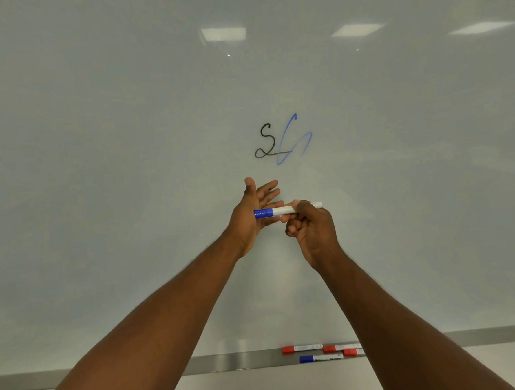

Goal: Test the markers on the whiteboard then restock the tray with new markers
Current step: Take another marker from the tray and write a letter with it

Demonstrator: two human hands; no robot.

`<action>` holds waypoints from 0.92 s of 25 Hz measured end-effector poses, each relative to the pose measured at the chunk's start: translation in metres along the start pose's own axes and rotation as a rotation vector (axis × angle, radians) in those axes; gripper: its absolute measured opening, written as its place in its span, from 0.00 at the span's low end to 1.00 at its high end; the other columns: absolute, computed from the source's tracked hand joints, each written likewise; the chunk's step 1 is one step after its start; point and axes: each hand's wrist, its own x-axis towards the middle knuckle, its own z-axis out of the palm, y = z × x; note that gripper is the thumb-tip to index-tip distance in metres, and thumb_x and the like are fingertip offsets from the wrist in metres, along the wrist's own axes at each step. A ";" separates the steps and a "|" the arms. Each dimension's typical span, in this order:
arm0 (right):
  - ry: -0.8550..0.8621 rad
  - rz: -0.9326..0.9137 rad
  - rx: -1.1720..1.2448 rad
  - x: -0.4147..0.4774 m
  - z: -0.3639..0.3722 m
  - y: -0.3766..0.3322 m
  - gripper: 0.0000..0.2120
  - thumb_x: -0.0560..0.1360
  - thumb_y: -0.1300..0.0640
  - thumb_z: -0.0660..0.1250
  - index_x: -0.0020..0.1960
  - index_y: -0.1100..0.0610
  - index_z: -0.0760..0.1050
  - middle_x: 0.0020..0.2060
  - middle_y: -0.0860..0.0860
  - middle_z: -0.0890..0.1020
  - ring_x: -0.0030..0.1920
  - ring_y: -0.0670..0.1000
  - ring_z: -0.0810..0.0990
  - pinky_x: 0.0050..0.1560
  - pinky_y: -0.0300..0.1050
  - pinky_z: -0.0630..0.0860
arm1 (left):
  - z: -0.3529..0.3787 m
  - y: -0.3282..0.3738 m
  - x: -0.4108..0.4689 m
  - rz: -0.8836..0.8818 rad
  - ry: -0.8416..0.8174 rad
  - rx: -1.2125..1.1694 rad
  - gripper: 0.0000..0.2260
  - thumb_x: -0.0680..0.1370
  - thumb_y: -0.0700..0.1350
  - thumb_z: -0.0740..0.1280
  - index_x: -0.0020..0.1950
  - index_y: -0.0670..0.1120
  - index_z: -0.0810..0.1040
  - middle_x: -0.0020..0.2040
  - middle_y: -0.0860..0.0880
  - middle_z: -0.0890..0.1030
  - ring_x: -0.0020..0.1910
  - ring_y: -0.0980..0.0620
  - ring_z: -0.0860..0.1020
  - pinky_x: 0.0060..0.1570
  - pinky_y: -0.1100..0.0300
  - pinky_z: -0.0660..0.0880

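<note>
- Gripping the blue marker (281,211) round its white barrel, the right hand (311,230) has its fingers curled under and its thumb on top, and holds the marker level in front of the whiteboard (126,142), just below the scribbles
- The left hand (255,210) is spread, fingers straight and fanned, with its palm set against the end of the blue cap (263,213). I judge the palm serves as a flat stop for pushing the cap on
- The cap sits on the barrel, but whether it has clicked home cannot be told
- 2 test marks sit on the board: a black looping scribble (266,141) and, to its right, a blue scribble (292,141) that crosses its tail. The blue line looks paler and streakier than the black, which may mean a tired marker
- The tray (230,362) is a narrow grey ledge, metal by its look, along the board's lower edge. On it, right of centre, lie 3 red-capped markers (302,348) and 1 blue-capped marker (320,357), all lengthwise, probably so they cannot roll off. The right forearm hides some of their ends
- The board is glossy and reflects the ceiling light panels
- The markers are smooth plastic cylinders with white barrels, and the cap in the hands looks ribbed
</note>
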 end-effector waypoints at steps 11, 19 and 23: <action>0.017 0.165 0.158 0.003 -0.010 0.014 0.07 0.81 0.61 0.62 0.52 0.65 0.76 0.32 0.60 0.80 0.28 0.51 0.77 0.34 0.43 0.75 | 0.012 -0.022 0.005 0.117 0.077 0.033 0.26 0.84 0.58 0.42 0.77 0.51 0.65 0.74 0.47 0.71 0.73 0.52 0.69 0.73 0.55 0.62; 0.050 0.135 -0.012 0.005 -0.046 0.041 0.07 0.79 0.61 0.65 0.52 0.63 0.80 0.35 0.57 0.81 0.34 0.51 0.79 0.38 0.45 0.77 | -0.011 -0.040 -0.015 0.060 0.072 0.514 0.10 0.81 0.47 0.66 0.56 0.44 0.83 0.37 0.45 0.82 0.32 0.49 0.78 0.37 0.58 0.76; -0.007 0.118 -0.292 0.005 -0.069 0.057 0.04 0.74 0.65 0.71 0.48 0.62 0.82 0.38 0.59 0.83 0.39 0.55 0.83 0.42 0.49 0.80 | -0.030 -0.066 -0.024 0.049 0.118 0.654 0.07 0.79 0.45 0.69 0.55 0.46 0.83 0.41 0.48 0.83 0.36 0.53 0.80 0.43 0.61 0.79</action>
